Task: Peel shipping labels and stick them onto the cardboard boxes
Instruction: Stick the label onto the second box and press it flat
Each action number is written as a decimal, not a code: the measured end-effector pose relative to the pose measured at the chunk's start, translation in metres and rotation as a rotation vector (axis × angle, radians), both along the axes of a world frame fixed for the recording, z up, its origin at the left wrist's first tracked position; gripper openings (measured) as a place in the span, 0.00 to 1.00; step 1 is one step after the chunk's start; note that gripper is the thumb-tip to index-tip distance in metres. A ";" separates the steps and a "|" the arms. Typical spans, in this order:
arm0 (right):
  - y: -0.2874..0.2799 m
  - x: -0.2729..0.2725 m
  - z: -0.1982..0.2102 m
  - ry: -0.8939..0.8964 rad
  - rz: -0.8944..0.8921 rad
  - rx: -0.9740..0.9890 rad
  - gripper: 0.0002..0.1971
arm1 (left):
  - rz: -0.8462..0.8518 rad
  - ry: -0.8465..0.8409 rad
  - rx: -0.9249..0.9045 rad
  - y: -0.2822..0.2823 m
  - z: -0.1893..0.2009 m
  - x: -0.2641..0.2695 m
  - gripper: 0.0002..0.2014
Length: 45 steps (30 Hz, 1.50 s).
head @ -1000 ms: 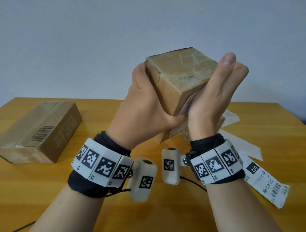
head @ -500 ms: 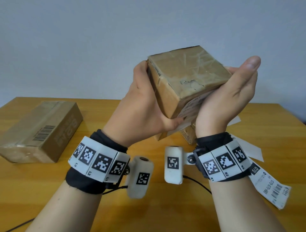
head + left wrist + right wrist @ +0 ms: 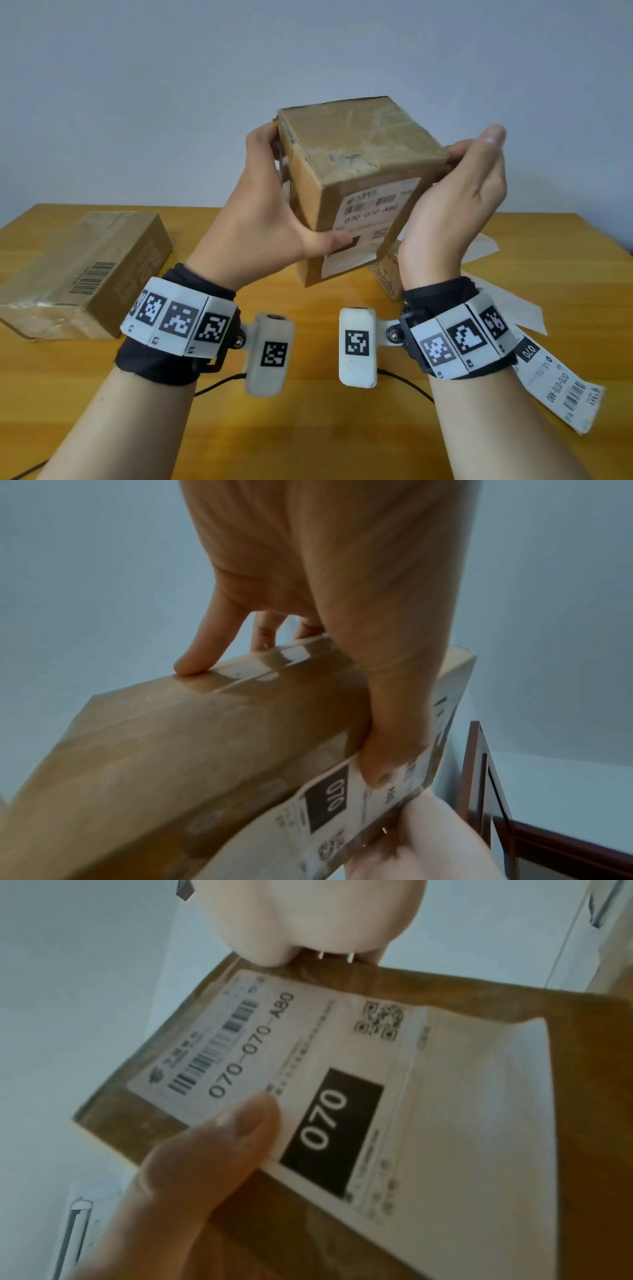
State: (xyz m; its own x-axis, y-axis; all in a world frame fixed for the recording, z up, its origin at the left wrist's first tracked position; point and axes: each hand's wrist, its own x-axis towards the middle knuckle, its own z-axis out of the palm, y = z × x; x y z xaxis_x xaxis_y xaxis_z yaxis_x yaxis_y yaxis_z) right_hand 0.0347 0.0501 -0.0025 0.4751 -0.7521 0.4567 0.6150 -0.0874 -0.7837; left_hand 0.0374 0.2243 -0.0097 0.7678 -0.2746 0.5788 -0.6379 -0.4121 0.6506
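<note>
Both hands hold a small taped cardboard box (image 3: 352, 137) in the air above the table. My left hand (image 3: 263, 209) grips its left side, fingers on the far face. Its thumb (image 3: 212, 1145) presses on a white shipping label (image 3: 371, 214) stuck to the face toward me. The label (image 3: 308, 1056) bears a barcode, "070-070-A80" and a black "070" block; its blank lower end looks loose. My right hand (image 3: 455, 198) lies flat against the box's right side, fingers straight and thumb pointing up.
A longer cardboard box (image 3: 85, 270) lies at the left of the wooden table (image 3: 308, 428). Another printed label (image 3: 558, 387) and white backing sheets (image 3: 513, 305) lie at the right. Behind my hands stands another small box (image 3: 387, 277), mostly hidden.
The box has been turned so the labelled face shows toward me. My right hand has slid off that face to the box's right side. The left hand keeps its grip.
</note>
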 end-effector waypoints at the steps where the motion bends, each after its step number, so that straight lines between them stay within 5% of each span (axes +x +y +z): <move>1: 0.001 0.000 0.000 0.032 0.035 -0.026 0.22 | 0.016 0.024 -0.037 0.000 -0.001 0.001 0.56; 7: 0.004 0.000 0.001 0.241 0.167 -0.216 0.19 | 0.139 0.081 -0.178 0.001 -0.003 0.005 0.54; 12: 0.007 0.007 -0.006 0.564 0.385 -0.381 0.24 | 0.170 0.070 -0.326 0.002 -0.006 0.006 0.62; 16: 0.009 0.008 -0.005 0.576 0.467 -0.311 0.31 | 0.157 0.044 -0.351 0.004 -0.012 0.009 0.52; 23: -0.003 0.003 -0.005 0.552 0.207 -0.444 0.17 | 0.215 0.311 -0.297 0.004 -0.008 0.007 0.35; 28: -0.003 0.006 -0.010 0.503 0.156 -0.508 0.18 | 0.236 0.383 -0.252 0.003 -0.005 0.005 0.38; 32: 0.003 0.006 -0.012 0.482 0.070 -0.574 0.19 | 0.215 0.399 -0.102 0.003 -0.003 0.002 0.53; 37: 0.010 0.003 -0.015 0.532 -0.115 -0.690 0.34 | 0.206 0.402 -0.015 -0.005 0.002 -0.004 0.45; 40: 0.009 0.005 -0.017 0.499 -0.194 -0.684 0.35 | 0.220 0.376 0.001 -0.008 0.003 -0.007 0.43; 45: 0.006 0.006 -0.019 0.398 -0.297 -0.661 0.43 | 0.233 0.323 -0.028 -0.008 0.006 -0.010 0.48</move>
State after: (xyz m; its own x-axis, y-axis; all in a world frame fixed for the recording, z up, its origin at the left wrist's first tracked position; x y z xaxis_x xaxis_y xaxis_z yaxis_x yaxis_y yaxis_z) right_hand 0.0410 0.0566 -0.0211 0.5186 -0.5069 0.6885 0.1814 -0.7217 -0.6680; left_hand 0.0273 0.2168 -0.0040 0.9513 -0.0586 0.3026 -0.2903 -0.5008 0.8154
